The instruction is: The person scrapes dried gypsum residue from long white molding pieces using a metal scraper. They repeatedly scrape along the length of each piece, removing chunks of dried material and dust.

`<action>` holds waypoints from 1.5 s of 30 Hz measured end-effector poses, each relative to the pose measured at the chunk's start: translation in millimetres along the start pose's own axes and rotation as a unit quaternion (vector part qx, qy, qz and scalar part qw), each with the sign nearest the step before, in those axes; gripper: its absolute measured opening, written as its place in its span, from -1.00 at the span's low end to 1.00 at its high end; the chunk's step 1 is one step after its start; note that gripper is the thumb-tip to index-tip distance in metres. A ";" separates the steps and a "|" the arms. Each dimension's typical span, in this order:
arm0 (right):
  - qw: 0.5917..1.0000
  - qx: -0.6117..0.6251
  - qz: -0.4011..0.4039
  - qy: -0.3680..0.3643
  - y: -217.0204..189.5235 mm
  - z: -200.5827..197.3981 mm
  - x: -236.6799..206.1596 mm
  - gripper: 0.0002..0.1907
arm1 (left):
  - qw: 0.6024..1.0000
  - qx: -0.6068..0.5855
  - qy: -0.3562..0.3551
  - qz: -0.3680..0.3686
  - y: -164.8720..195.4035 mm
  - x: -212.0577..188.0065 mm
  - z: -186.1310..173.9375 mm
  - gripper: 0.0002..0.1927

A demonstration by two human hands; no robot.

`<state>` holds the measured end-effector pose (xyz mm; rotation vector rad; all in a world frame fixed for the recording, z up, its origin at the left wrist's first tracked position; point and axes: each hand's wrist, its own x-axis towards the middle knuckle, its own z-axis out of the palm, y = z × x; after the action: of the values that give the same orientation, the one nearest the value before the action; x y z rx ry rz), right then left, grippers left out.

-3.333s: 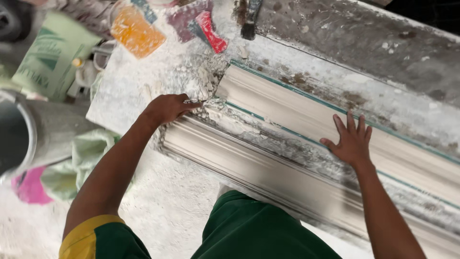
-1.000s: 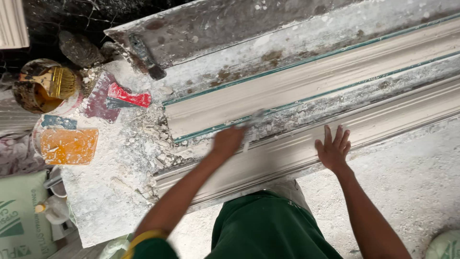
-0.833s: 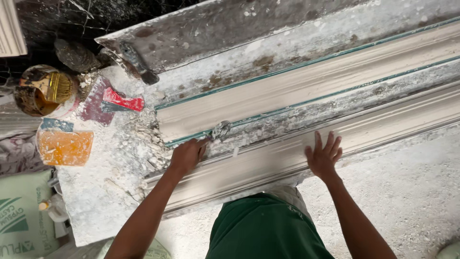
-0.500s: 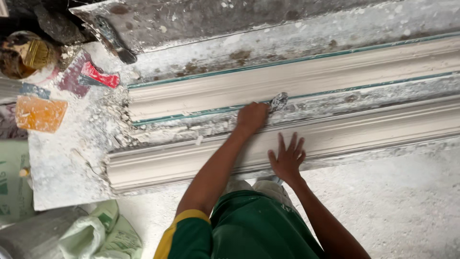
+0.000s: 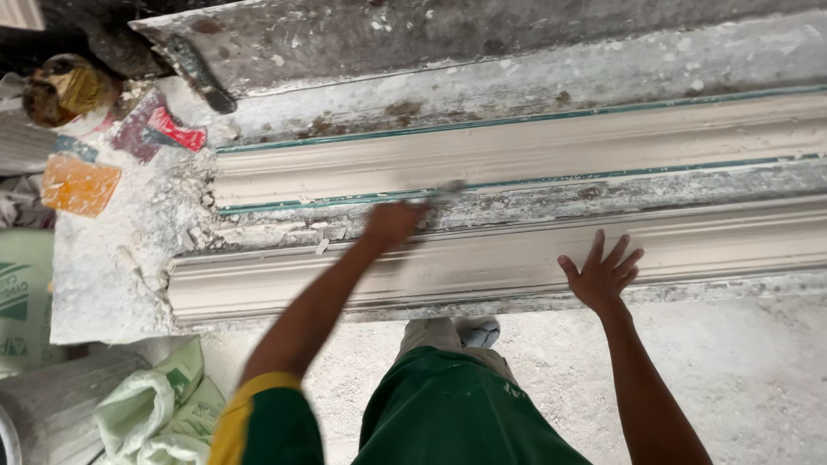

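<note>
Left hand (image 5: 392, 226) slid back left, gripping scraper (image 5: 448, 189); right hand (image 5: 603, 275) shifted right, spread flat on moulding (image 5: 482, 267).

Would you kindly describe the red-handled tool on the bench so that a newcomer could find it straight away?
Start at the long plaster-crusted workbench and follow the nearer cornice moulding to its left end. Beyond that end, towards the bench's far corner, lies the small scraper. Its bright red handle sets it apart from the flat orange pad beside it and the dark-handled trowel farther back.

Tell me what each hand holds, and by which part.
Left hand: a small grey metal scraping tool, blurred, grip unclear. Right hand: nothing, flat on the long white plaster moulding.
</note>
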<state>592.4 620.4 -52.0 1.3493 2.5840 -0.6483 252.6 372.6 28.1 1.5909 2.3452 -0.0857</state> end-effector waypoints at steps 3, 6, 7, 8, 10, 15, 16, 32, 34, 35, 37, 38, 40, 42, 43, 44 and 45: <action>1.000 -0.013 -0.006 0.016 -1.6 0.2 -4.1 0.18 | 0.998 -0.037 0.048 0.031 62.5 51.1 14.6 -0.54; 0.999 -0.018 -0.006 0.031 3.2 -3.2 -6.7 0.16 | 0.980 -0.035 0.172 0.092 76.7 59.7 22.0 -0.62; 1.000 -0.008 0.003 0.021 3.8 -4.7 -6.3 0.16 | 0.983 -0.038 0.151 0.093 66.8 54.0 25.2 -0.59; 1.000 0.002 0.009 0.008 5.8 -6.3 -6.8 0.16 | 0.987 -0.041 0.127 0.090 53.4 43.2 22.8 -0.57; 1.000 0.012 0.014 0.002 7.1 -5.6 -6.5 0.15 | 0.994 -0.038 0.073 0.070 16.2 16.6 13.8 -0.52; 0.999 0.010 0.031 0.000 10.3 1.2 -5.3 0.14 | 0.998 -0.049 0.017 0.040 -6.8 1.6 -4.2 -0.50; 0.999 0.013 0.037 -0.008 11.1 1.6 -5.6 0.14 | 0.997 -0.067 -0.008 0.036 11.3 13.8 -3.1 -0.51; 0.996 0.020 0.087 -0.017 18.4 -4.5 -9.6 0.17 | 0.982 -0.186 -0.033 -0.006 -5.1 15.5 1.1 -0.69; 0.998 0.011 0.061 0.012 22.9 -2.3 -5.6 0.17 | 0.982 -0.187 -0.013 -0.017 -22.0 5.4 11.5 -0.60; 0.999 0.001 0.036 0.029 24.2 -1.4 -3.6 0.17 | 0.983 -0.186 0.007 -0.008 -17.0 9.9 17.7 -0.59; 0.999 -0.015 0.028 0.031 25.2 -2.0 -0.4 0.18 | 0.982 -0.186 -0.014 -0.014 16.2 32.9 30.0 -0.63; 0.999 -0.021 0.045 0.020 24.4 -3.3 0.7 0.20 | 0.981 -0.187 -0.053 -0.027 42.6 50.5 34.5 -0.66; 0.998 -0.034 0.053 0.005 19.5 -7.6 1.5 0.21 | 0.975 -0.215 0.061 0.017 93.5 82.1 40.8 -0.54; 0.998 -0.049 0.043 0.012 16.4 -12.3 0.7 0.19 | 0.976 -0.216 -0.010 0.015 132.8 103.2 40.4 -0.61; 0.998 -0.049 0.049 0.007 14.7 -13.3 0.3 0.17 | 0.978 -0.205 -0.022 0.017 142.5 106.9 36.4 -0.65; 0.997 -0.052 0.056 0.003 13.8 -15.9 -1.8 0.16 | 0.974 -0.223 -0.004 0.032 146.4 106.0 37.1 -0.64; 0.997 -0.055 0.059 -0.001 12.4 -17.7 -2.7 0.15 | 0.970 -0.240 0.018 0.045 144.1 100.6 36.6 -0.63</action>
<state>605.1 632.4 -39.1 1.4516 2.4749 -0.4795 358.4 510.1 -17.7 1.4530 2.0970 0.4957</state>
